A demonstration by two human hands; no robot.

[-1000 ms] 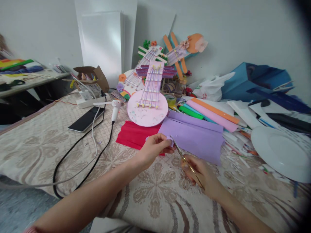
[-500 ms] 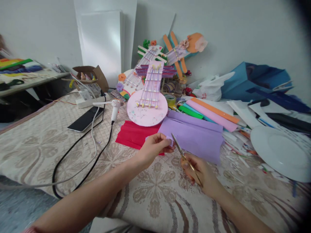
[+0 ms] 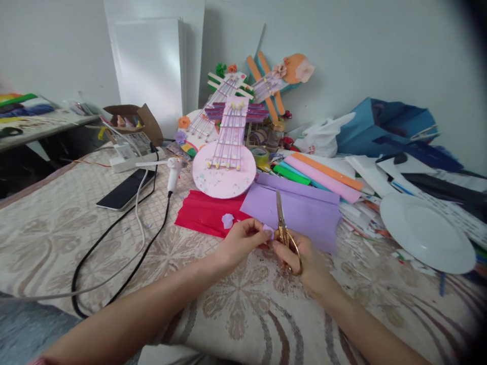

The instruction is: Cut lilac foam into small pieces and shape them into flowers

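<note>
My left hand (image 3: 249, 235) pinches a small piece of purple crepe paper (image 3: 268, 230) between thumb and fingers. Close beside it, my right hand (image 3: 299, 256) holds gold-handled scissors (image 3: 283, 225), their blades pointing up and away from me. The right fingertips come right up to the purple piece; whether they touch it I cannot tell. Behind my hands lies a larger purple crepe paper sheet (image 3: 300, 218), next to a red crepe paper sheet (image 3: 201, 213). A small purple paper flower (image 3: 228, 220) rests on the red sheet. Beyond stands a pink toy instrument (image 3: 224, 175) with purple strings.
A white glue gun (image 3: 174, 175) and a dark phone (image 3: 127, 190) lie to the left, with looping cables (image 3: 146, 253). At right are a white plate (image 3: 426, 233), rolled coloured paper (image 3: 323, 177), paper scraps and a blue bag (image 3: 384, 126). More decorated instruments (image 3: 216, 106) lean behind.
My right hand has come in against my left, and the scissors have swung from slanting to nearly upright. The purple flower on the red sheet shows fully now. The view has shifted slightly right.
</note>
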